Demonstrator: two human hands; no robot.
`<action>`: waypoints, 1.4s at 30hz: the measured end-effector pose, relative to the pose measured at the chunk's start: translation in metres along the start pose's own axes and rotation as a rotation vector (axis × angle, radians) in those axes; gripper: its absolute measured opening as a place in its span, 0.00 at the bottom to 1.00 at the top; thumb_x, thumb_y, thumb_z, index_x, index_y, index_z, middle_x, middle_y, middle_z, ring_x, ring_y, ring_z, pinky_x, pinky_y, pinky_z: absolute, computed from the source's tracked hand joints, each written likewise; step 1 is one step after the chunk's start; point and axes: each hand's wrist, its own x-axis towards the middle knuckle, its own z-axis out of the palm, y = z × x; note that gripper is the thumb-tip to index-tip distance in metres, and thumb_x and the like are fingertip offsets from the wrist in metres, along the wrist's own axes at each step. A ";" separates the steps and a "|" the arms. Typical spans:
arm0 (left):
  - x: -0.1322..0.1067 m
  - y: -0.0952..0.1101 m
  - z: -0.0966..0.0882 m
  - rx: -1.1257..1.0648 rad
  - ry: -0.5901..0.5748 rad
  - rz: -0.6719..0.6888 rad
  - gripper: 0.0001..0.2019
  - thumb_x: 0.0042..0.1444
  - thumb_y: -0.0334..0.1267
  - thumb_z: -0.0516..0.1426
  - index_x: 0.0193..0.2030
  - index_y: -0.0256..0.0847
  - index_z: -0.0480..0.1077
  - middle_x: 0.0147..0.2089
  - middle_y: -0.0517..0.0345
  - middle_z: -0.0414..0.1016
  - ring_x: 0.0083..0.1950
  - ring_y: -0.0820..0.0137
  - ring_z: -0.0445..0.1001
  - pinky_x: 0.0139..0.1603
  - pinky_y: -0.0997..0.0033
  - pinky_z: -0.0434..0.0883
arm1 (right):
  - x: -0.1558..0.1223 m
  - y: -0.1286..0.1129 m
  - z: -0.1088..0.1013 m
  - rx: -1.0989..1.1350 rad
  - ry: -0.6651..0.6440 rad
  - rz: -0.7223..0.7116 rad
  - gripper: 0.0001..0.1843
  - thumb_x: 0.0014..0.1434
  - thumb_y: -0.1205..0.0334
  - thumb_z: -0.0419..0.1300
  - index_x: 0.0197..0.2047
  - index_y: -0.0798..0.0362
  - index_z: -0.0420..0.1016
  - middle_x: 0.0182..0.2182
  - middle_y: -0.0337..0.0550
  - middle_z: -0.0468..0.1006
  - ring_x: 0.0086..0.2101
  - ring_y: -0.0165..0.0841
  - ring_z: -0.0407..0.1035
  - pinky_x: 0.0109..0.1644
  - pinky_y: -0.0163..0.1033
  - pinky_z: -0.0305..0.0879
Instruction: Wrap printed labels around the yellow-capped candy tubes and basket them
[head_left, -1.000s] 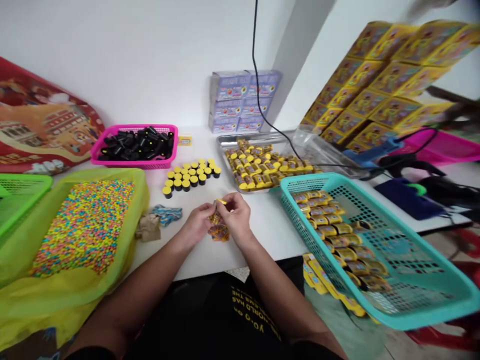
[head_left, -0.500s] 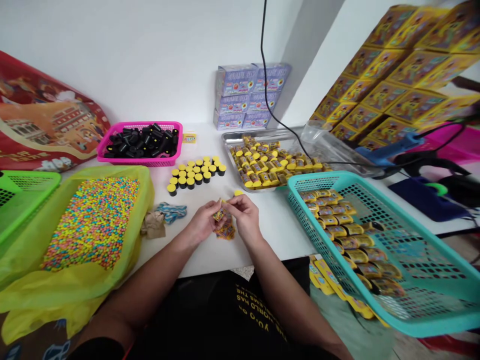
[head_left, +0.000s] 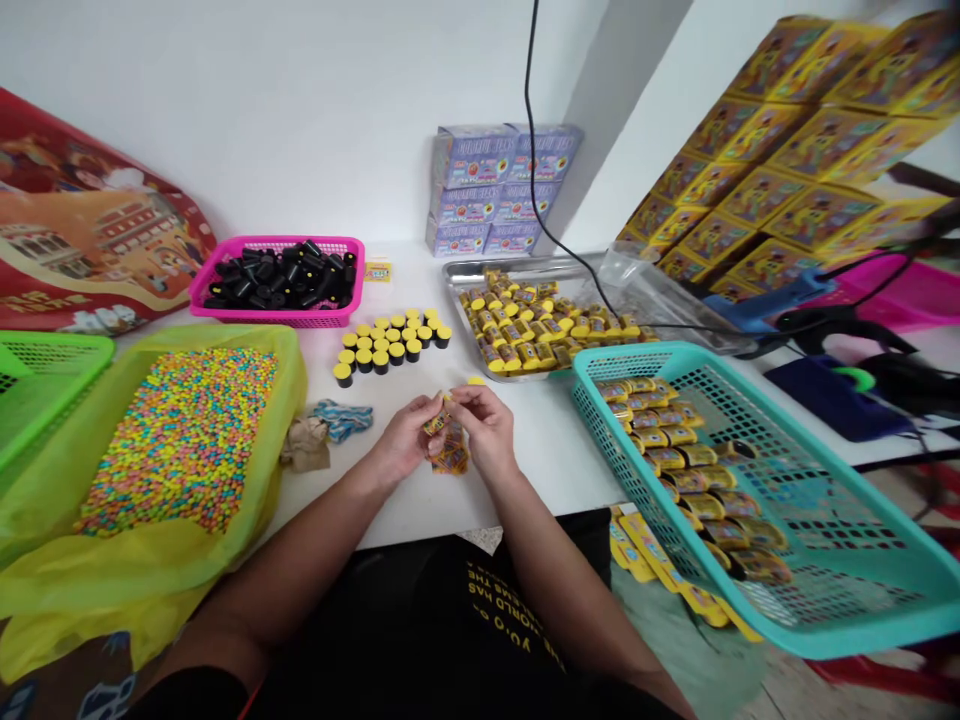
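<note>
Left hand [head_left: 405, 438] and right hand [head_left: 486, 428]: both half-closed, fingertips pinching one small yellow packet [head_left: 438, 422], held up between them for handling. Directly below, within reach: loose pile of packets [head_left: 450, 456] on white surface [head_left: 547, 470]. Just beyond: single yellow cap [head_left: 475, 381].

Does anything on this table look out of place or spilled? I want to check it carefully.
Yes: one small yellow piece lies alone on the white table, just beyond the right hand and near the front of the metal tray. It looks stray because similar yellow pieces sit grouped, not loose.
</note>
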 end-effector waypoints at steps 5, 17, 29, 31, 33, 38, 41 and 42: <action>-0.002 -0.004 -0.001 0.282 0.206 0.306 0.20 0.47 0.52 0.66 0.28 0.40 0.63 0.17 0.69 0.59 0.17 0.80 0.55 0.19 0.79 0.51 | 0.011 -0.010 -0.013 -0.171 -0.261 0.066 0.16 0.52 0.48 0.65 0.36 0.52 0.78 0.25 0.37 0.74 0.26 0.30 0.66 0.32 0.36 0.63; 0.001 -0.007 -0.003 0.185 0.180 0.157 0.23 0.50 0.56 0.63 0.27 0.41 0.58 0.17 0.69 0.59 0.14 0.81 0.54 0.15 0.78 0.49 | 0.008 -0.005 -0.021 -0.215 -0.322 0.014 0.19 0.52 0.48 0.64 0.42 0.52 0.76 0.27 0.38 0.72 0.28 0.31 0.66 0.33 0.36 0.64; 0.002 -0.004 -0.004 0.064 0.104 0.124 0.22 0.48 0.54 0.64 0.30 0.39 0.62 0.19 0.66 0.65 0.13 0.80 0.58 0.14 0.78 0.53 | 0.001 -0.004 -0.018 -0.165 -0.104 -0.058 0.18 0.52 0.51 0.67 0.44 0.51 0.78 0.34 0.43 0.80 0.34 0.34 0.73 0.35 0.39 0.68; 0.001 -0.003 -0.004 0.062 0.095 0.126 0.22 0.48 0.54 0.64 0.29 0.39 0.62 0.19 0.66 0.64 0.13 0.79 0.58 0.13 0.78 0.53 | 0.000 -0.006 -0.018 -0.230 -0.136 -0.112 0.15 0.51 0.53 0.68 0.41 0.50 0.79 0.34 0.42 0.79 0.33 0.34 0.73 0.34 0.38 0.68; 0.002 -0.004 -0.004 0.049 0.093 0.123 0.21 0.48 0.54 0.65 0.29 0.39 0.62 0.19 0.66 0.64 0.13 0.79 0.58 0.13 0.78 0.53 | 0.000 -0.007 -0.018 -0.269 -0.137 -0.166 0.12 0.52 0.55 0.67 0.39 0.49 0.80 0.33 0.41 0.79 0.33 0.33 0.73 0.35 0.38 0.67; 0.004 -0.006 -0.005 -0.025 0.088 0.120 0.21 0.47 0.52 0.65 0.29 0.38 0.64 0.20 0.65 0.64 0.15 0.79 0.60 0.14 0.78 0.55 | -0.002 -0.007 -0.014 -0.327 -0.167 -0.230 0.13 0.54 0.57 0.65 0.44 0.48 0.79 0.36 0.41 0.80 0.36 0.34 0.74 0.37 0.38 0.70; 0.004 -0.008 -0.005 -0.103 0.115 0.107 0.20 0.45 0.50 0.67 0.29 0.37 0.66 0.20 0.65 0.64 0.17 0.78 0.62 0.16 0.78 0.55 | -0.006 -0.002 -0.009 -0.425 -0.227 -0.269 0.17 0.54 0.57 0.65 0.48 0.48 0.78 0.40 0.43 0.80 0.37 0.35 0.74 0.36 0.39 0.71; 0.005 -0.008 -0.006 -0.126 0.124 0.098 0.20 0.44 0.50 0.68 0.29 0.37 0.66 0.20 0.64 0.65 0.17 0.78 0.62 0.16 0.78 0.56 | -0.007 -0.001 -0.008 -0.449 -0.204 -0.286 0.17 0.53 0.56 0.65 0.47 0.49 0.78 0.40 0.43 0.80 0.36 0.35 0.74 0.36 0.40 0.72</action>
